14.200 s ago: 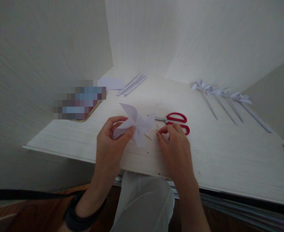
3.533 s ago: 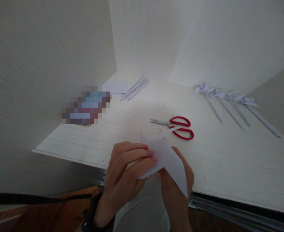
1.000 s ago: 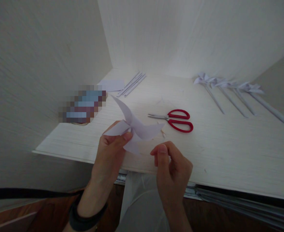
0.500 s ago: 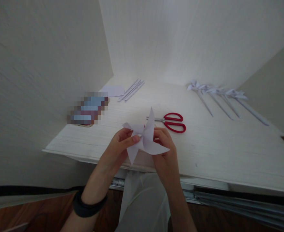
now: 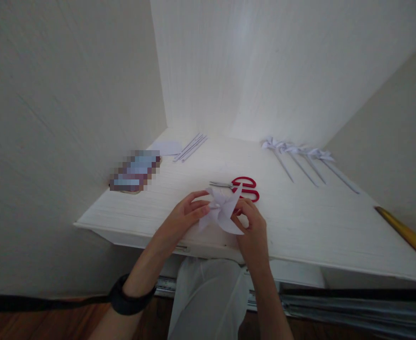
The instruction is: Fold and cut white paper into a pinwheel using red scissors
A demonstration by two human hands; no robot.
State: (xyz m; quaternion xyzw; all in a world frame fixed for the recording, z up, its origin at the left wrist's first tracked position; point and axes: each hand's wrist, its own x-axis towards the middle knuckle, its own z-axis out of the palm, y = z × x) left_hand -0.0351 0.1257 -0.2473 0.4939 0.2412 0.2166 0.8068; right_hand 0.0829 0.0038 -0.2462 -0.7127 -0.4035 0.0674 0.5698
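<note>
Between my hands, over the front edge of the white desk, is a white paper pinwheel [image 5: 224,215] with pointed, curved blades. My left hand [image 5: 190,212] is closed on its left side, the thumb pressing near the centre. On the other side my right hand [image 5: 252,224] has its fingers pinched at the right blades; part of what they hold behind the paper is hidden. Just beyond the pinwheel lie red-handled scissors [image 5: 245,182], blades pointing left, one handle partly covered by a blade tip.
Several thin paper sticks [image 5: 191,147] lie at the back left beside a sheet of white paper [image 5: 168,148]. A blurred-out phone [image 5: 135,172] rests near the left wall. Several pinwheels on sticks [image 5: 300,150] form a row at the back right. A yellow object [image 5: 403,230] lies at the right edge.
The camera view has shifted, bringing more of the yellow object into sight. The pinwheel has turned slightly and sits a little further right, both hands still on it.
</note>
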